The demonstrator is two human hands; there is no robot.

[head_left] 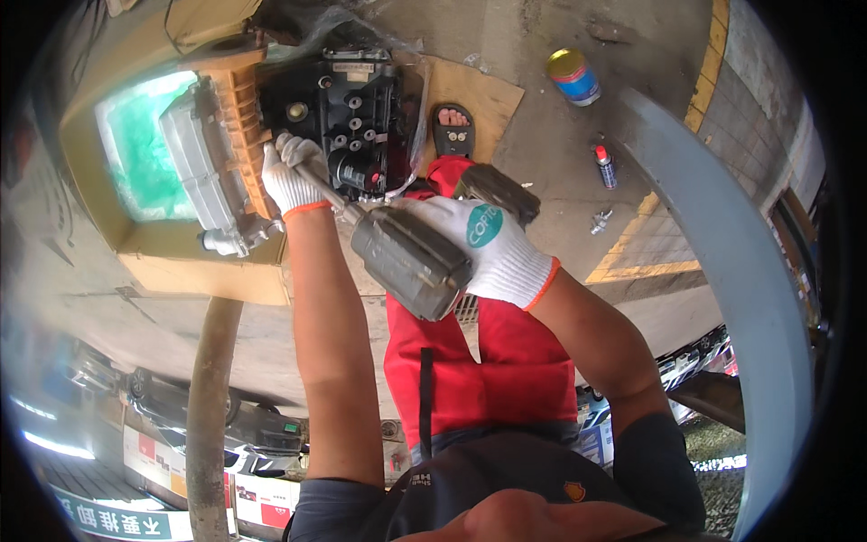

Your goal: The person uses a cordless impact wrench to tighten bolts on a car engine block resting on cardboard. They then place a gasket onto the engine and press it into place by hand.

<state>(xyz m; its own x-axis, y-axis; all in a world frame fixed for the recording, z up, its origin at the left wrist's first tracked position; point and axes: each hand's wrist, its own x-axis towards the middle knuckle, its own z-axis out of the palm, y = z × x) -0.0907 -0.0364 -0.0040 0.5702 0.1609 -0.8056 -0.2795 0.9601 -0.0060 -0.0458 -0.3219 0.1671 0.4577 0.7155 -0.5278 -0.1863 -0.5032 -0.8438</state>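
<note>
My right hand (492,246), in a white knitted glove with an orange cuff, is closed round the handle of a dark grey cordless impact wrench (408,260). Its battery end (502,193) sticks out beyond my knuckles. From the wrench's nose a metal extension bar (332,193) points up and left. My left hand (291,172), gloved alike, has its fingers wrapped round the far part of that bar. That end lies beside a ribbed orange-brown casting (242,126), its tip hidden by my fingers. Just right stands a black engine (368,116) partly wrapped in clear plastic.
A silver-grey housing (191,154) leans against the casting, in a cardboard box (140,246) with green-tinted lining. A blue and yellow tin (574,78), a spray can (606,168) and a small metal part (600,221) stand or lie on the floor. A grey curved beam (742,235) runs along the right.
</note>
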